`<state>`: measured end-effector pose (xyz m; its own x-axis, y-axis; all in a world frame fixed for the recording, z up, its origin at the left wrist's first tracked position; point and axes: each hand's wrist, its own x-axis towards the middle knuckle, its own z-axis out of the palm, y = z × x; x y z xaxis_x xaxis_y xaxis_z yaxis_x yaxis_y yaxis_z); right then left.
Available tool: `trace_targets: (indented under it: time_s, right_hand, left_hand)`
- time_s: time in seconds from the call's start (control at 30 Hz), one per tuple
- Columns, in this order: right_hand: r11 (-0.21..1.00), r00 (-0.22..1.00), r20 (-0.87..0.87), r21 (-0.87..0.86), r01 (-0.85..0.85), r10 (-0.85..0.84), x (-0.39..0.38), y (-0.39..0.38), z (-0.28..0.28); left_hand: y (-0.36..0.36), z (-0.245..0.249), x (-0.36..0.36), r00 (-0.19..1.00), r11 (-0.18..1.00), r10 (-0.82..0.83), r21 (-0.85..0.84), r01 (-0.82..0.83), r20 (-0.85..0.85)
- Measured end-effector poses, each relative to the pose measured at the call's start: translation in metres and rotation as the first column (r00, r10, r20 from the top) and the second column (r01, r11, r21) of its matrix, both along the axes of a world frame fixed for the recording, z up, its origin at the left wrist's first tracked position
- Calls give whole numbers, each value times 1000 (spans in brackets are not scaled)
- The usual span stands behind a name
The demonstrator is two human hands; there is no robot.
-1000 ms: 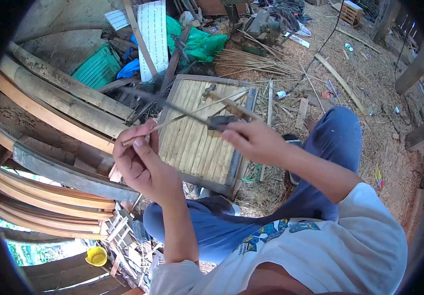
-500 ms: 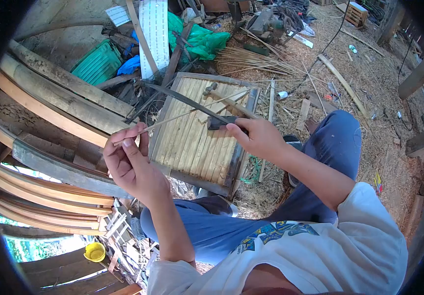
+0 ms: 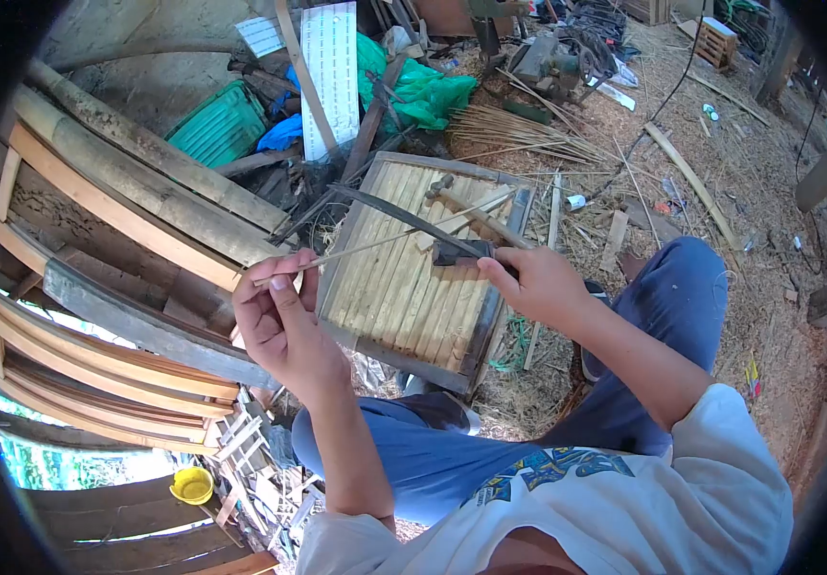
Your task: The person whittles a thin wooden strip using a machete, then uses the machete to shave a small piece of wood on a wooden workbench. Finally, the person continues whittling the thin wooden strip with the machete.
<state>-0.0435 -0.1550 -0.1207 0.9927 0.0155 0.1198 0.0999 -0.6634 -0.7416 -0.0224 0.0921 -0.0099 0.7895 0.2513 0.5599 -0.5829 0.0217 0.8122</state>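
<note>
My left hand [image 3: 289,331] pinches the near end of a thin bamboo strip [image 3: 361,251] between thumb and fingertips. The strip slants up and right over a slatted low table [image 3: 375,297]. My right hand [image 3: 543,287] is closed on the dark handle of a large knife [image 3: 385,207]. Its long dark blade points up and left and crosses the strip in this view. A hammer [image 3: 442,186] lies on the slats beyond the knife, its wooden handle reaching toward my right hand. A light wood piece [image 3: 485,199] lies beside it.
A pile of thin strips [image 3: 519,134] lies on the littered ground beyond the table. Green plastic sheeting [image 3: 418,86] and a green crate [image 3: 220,125] are at the back left. Curved wooden rails [image 3: 136,278] stand at my left, with a yellow bowl [image 3: 192,486] below.
The view has shifted, so the scene sits further right and lower. The knife has slid slightly right relative to the table. Both hands keep their holds.
</note>
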Motion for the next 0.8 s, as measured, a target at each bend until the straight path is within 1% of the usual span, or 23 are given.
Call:
trace_targets:
  time_s: [0.17, 0.27, 0.37, 0.47, 0.57, 0.6, 0.67, 0.7, 0.8]
  right_hand:
    - [999, 996, -90, 29, 15, -12, -5, -13, -1]
    - [997, 988, -141, -48, 52, -58, -5, -29, -7]
    - [996, 978, -195, -62, 65, -76, -8, -35, 1]
    - [989, 949, -281, -77, 129, -145, -5, -54, -18]
    - [979, 939, -279, -89, 183, -201, -2, -89, -46]
    - [979, 944, -261, -71, 192, -204, -3, -87, -47]
    - [979, 953, -221, -41, 201, -205, -11, -80, -49]
    - [978, 948, -241, -28, 206, -207, -13, -76, -45]
    - [991, 953, -272, -56, 124, -134, -16, -72, -29]
  left_hand:
    - [-4, 5, 4, 1000, 1000, -14, 0, 14, 10]
    - [-9, 10, 7, 999, 999, 35, 5, -35, 17]
    - [-13, 11, 7, 999, 999, 31, 9, -31, 25]
    - [-14, 14, 10, 999, 999, 30, 18, -30, 40]
    - [-9, 19, 13, 999, 998, -11, 59, 8, 36]
    - [-10, 20, 13, 999, 998, -23, 62, 22, 29]
    - [-18, 22, 14, 998, 999, -12, 47, 9, 70]
    - [-23, 22, 17, 996, 999, -5, 45, 1, 91]
    - [-34, 19, 26, 992, 998, 58, -12, -57, 115]
